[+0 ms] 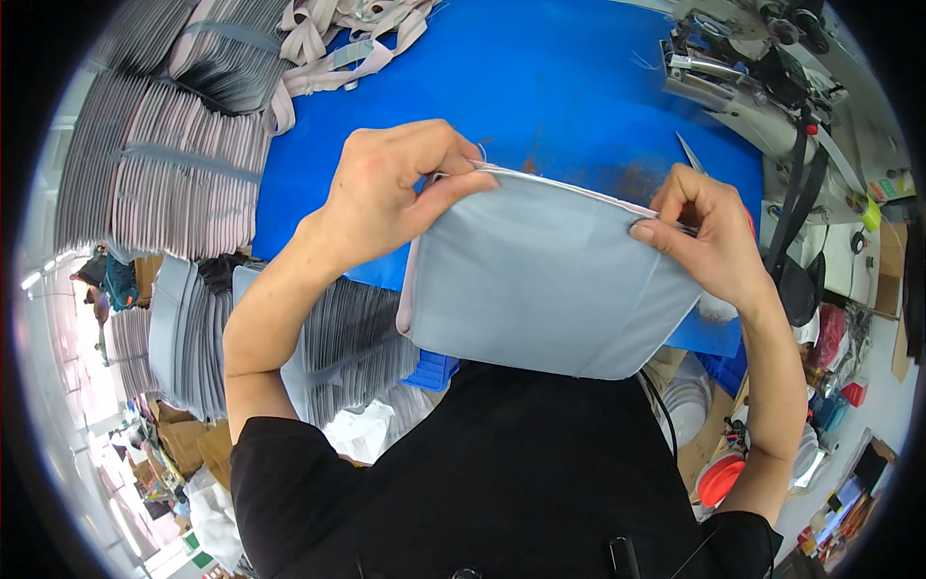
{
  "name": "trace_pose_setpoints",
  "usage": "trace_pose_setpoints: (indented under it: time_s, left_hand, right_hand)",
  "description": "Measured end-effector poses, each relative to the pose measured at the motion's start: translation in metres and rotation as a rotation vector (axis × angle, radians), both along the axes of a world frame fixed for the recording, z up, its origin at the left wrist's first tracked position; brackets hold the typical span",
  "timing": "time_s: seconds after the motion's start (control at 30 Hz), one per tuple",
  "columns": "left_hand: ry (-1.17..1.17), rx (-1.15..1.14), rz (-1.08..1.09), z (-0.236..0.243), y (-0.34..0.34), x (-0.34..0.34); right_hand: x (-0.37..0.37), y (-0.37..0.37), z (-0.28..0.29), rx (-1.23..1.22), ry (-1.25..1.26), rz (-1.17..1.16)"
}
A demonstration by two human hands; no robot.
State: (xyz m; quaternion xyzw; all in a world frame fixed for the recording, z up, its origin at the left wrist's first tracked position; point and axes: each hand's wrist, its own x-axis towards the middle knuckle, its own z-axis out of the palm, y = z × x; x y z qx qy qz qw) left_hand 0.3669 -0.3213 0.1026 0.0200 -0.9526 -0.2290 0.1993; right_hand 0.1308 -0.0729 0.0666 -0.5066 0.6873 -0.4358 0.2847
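Fairly smooth grey fabric rectangle (555, 275)

On my remote feed I can read no words or numbers. Well to the right of the right hand (709, 232), a small yellow-green sheet (889, 186) seems to bear markings, too small and blurred for me to make out.

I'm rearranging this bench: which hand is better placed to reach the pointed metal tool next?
Probably the right hand: the pointed metal tool lies just beyond it on the blue table. The left hand is farther off, toward the grey panel's other end. Both pinch the panel's upper edge.
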Motion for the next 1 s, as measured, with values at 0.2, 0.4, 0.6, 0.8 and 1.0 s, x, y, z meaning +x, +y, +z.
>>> trace_pose_setpoints:
  time_s: [0.2,0.4,0.6,0.8,1.0]
  left_hand:
    - [-0.001,0.225,0.052,0.008,-0.011,-0.033]
    - [-0.127,0.285,-0.056,0.02,-0.044,-0.105]
    - [-0.316,0.356,-0.153,0.006,-0.07,-0.212]
    - [-0.26,0.378,-0.3,-0.012,-0.077,-0.272]
    - [-0.172,0.171,-0.401,-0.022,-0.094,-0.298]
  right_hand:
    - [-0.005,-0.002,0.011,0.095,-0.13,-0.018]
    - [-0.018,-0.004,0.008,0.11,-0.436,-0.074]
    - [-0.014,-0.012,-0.028,-0.096,-0.812,-0.326]
    - [-0.02,-0.024,-0.025,-0.187,-1.046,-0.464]
    - [-0.025,-0.03,-0.026,-0.201,-1.001,-0.524]
